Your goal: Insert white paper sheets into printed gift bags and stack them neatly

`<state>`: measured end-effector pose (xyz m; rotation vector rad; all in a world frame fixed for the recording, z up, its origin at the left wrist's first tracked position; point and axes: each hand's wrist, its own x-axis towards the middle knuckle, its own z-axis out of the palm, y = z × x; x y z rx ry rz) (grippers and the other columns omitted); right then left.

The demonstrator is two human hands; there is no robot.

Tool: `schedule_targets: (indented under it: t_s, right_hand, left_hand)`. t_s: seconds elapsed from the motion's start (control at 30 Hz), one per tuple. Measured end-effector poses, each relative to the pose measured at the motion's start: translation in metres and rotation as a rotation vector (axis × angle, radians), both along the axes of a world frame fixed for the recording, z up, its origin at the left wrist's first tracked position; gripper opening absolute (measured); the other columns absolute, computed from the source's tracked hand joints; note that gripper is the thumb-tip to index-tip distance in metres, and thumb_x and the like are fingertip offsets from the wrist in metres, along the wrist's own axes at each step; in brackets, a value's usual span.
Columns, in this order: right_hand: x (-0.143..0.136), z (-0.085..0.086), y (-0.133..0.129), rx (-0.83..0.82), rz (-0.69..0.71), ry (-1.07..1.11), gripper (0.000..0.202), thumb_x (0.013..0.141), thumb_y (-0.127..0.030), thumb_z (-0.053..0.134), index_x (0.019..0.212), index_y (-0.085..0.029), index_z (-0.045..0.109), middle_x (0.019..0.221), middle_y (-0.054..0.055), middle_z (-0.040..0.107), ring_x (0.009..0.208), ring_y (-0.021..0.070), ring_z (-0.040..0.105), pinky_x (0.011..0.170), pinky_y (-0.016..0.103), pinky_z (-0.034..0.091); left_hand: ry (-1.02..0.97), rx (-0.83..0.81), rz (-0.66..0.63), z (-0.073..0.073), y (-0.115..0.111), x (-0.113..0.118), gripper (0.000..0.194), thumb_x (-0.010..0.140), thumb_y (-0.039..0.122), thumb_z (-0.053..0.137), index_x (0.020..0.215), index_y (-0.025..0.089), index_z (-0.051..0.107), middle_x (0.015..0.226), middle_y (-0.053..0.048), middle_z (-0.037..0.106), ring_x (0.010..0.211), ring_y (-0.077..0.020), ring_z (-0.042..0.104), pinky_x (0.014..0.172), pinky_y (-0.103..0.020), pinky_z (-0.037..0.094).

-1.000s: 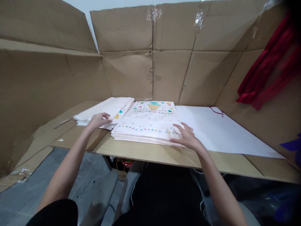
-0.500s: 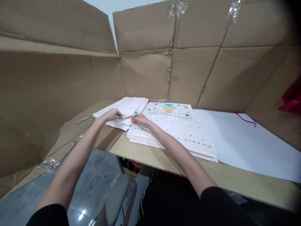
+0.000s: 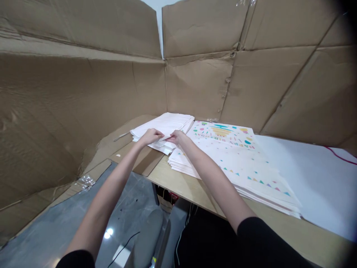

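Observation:
A pile of white folded sheets (image 3: 167,123) lies at the far left of the wooden table (image 3: 189,186). My left hand (image 3: 150,136) and my right hand (image 3: 177,137) meet at its near edge, both pinching the top white sheet. Just right of them lies a thick stack of white sheets printed with coloured triangles and party shapes (image 3: 237,160). My right forearm crosses over the near left corner of that printed stack.
Brown cardboard walls (image 3: 83,93) enclose the table on the left and back. A large plain white sheet (image 3: 315,175) covers the table's right side, with a red cord (image 3: 340,158) at its far edge. A grey chair back (image 3: 147,238) and grey floor lie below.
My right hand left the printed stack's near right edge and crossed to the white pile, joining my left hand there. The view swung left, and the red cloth dropped out of sight.

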<state>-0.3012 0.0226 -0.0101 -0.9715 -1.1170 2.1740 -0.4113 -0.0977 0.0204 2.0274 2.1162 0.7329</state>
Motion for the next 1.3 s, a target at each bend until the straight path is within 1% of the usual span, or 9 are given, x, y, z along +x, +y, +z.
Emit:
schedule_targets:
  t_s: [0.17, 0.4, 0.53, 0.67, 0.77, 0.9, 1.0, 1.13, 1.3]
  right_hand:
    - [0.009, 0.003, 0.001, -0.063, -0.035, -0.088, 0.022, 0.08, 0.007, 0.05, 0.097, -0.007, 0.051, 0.068, 0.004, 0.059, 0.058, 0.0154, 0.06, 0.057, 0.025, 0.055]
    - [0.014, 0.007, 0.0, -0.025, -0.04, 0.007, 0.018, 0.076, 0.005, 0.062, 0.081, -0.01, 0.054, 0.063, 0.0, 0.058, 0.052, 0.0097, 0.056, 0.062, 0.024, 0.057]
    - [0.016, 0.004, 0.001, -0.004, -0.019, 0.072, 0.017, 0.076, 0.002, 0.065, 0.081, -0.01, 0.054, 0.064, 0.001, 0.059, 0.053, 0.0089, 0.056, 0.065, 0.024, 0.057]
    - [0.021, 0.001, -0.005, 0.063, 0.049, 0.143, 0.016, 0.074, -0.001, 0.066, 0.08, -0.011, 0.055, 0.071, 0.001, 0.062, 0.066, 0.0099, 0.062, 0.072, 0.021, 0.056]
    - [0.027, 0.0, -0.01, 0.13, 0.096, 0.146, 0.023, 0.066, 0.006, 0.065, 0.075, -0.013, 0.055, 0.072, 0.0, 0.062, 0.073, 0.0119, 0.063, 0.073, 0.021, 0.055]
    - [0.031, -0.005, -0.008, 0.174, 0.002, 0.001, 0.029, 0.063, 0.011, 0.058, 0.08, -0.013, 0.056, 0.071, -0.001, 0.06, 0.07, 0.0116, 0.062, 0.069, 0.02, 0.055]
    - [0.024, -0.009, -0.002, 0.182, -0.073, -0.072, 0.028, 0.067, 0.008, 0.055, 0.087, -0.012, 0.055, 0.074, 0.001, 0.061, 0.07, 0.0114, 0.063, 0.066, 0.019, 0.055]
    - [0.008, -0.013, 0.003, 0.24, -0.181, -0.187, 0.038, 0.061, 0.006, 0.062, 0.094, -0.011, 0.055, 0.08, 0.002, 0.062, 0.074, 0.0154, 0.064, 0.061, 0.021, 0.055]
    - [-0.004, -0.014, 0.005, 0.335, -0.244, -0.291, 0.035, 0.058, -0.011, 0.077, 0.088, -0.013, 0.059, 0.078, 0.004, 0.064, 0.075, 0.0194, 0.064, 0.055, 0.021, 0.053]
  left_hand:
    - [-0.083, -0.001, -0.102, 0.002, -0.01, 0.002, 0.038, 0.076, 0.042, 0.052, 0.088, 0.012, 0.073, 0.086, -0.005, 0.07, 0.08, -0.0199, 0.06, 0.074, -0.026, 0.041]
    - [0.012, 0.0, -0.163, 0.002, -0.014, 0.008, 0.04, 0.08, 0.036, 0.053, 0.112, 0.017, 0.067, 0.126, -0.008, 0.059, 0.114, -0.0217, 0.054, 0.095, -0.031, 0.04]
    - [0.098, -0.006, -0.196, 0.004, -0.011, 0.009, 0.041, 0.08, 0.019, 0.049, 0.118, 0.02, 0.064, 0.131, -0.006, 0.055, 0.119, -0.0203, 0.051, 0.098, -0.032, 0.039]
    - [0.11, 0.049, -0.064, 0.007, -0.011, -0.002, 0.059, 0.068, 0.002, 0.044, 0.12, 0.021, 0.063, 0.122, -0.006, 0.062, 0.11, -0.0206, 0.057, 0.093, -0.032, 0.042]
    - [0.033, 0.112, -0.007, 0.004, -0.009, -0.016, 0.058, 0.066, 0.003, 0.044, 0.119, 0.019, 0.063, 0.12, -0.007, 0.063, 0.106, -0.0218, 0.059, 0.09, -0.033, 0.044]
    - [-0.077, 0.173, 0.013, -0.004, -0.005, -0.025, 0.059, 0.066, 0.007, 0.045, 0.122, 0.015, 0.06, 0.124, -0.009, 0.06, 0.109, -0.0231, 0.058, 0.086, -0.033, 0.047]
    - [-0.049, 0.193, 0.051, -0.007, -0.005, -0.022, 0.062, 0.063, 0.005, 0.044, 0.123, 0.015, 0.06, 0.124, -0.009, 0.06, 0.106, -0.0223, 0.059, 0.089, -0.034, 0.046]
    - [-0.091, 0.146, -0.007, -0.006, -0.008, -0.012, 0.07, 0.064, 0.009, 0.046, 0.134, 0.016, 0.049, 0.121, -0.009, 0.062, 0.103, -0.0206, 0.06, 0.088, -0.034, 0.047]
    - [0.028, 0.14, -0.088, -0.008, -0.006, -0.001, 0.062, 0.07, 0.014, 0.049, 0.132, 0.018, 0.049, 0.133, -0.007, 0.053, 0.119, -0.0212, 0.051, 0.099, -0.035, 0.041]
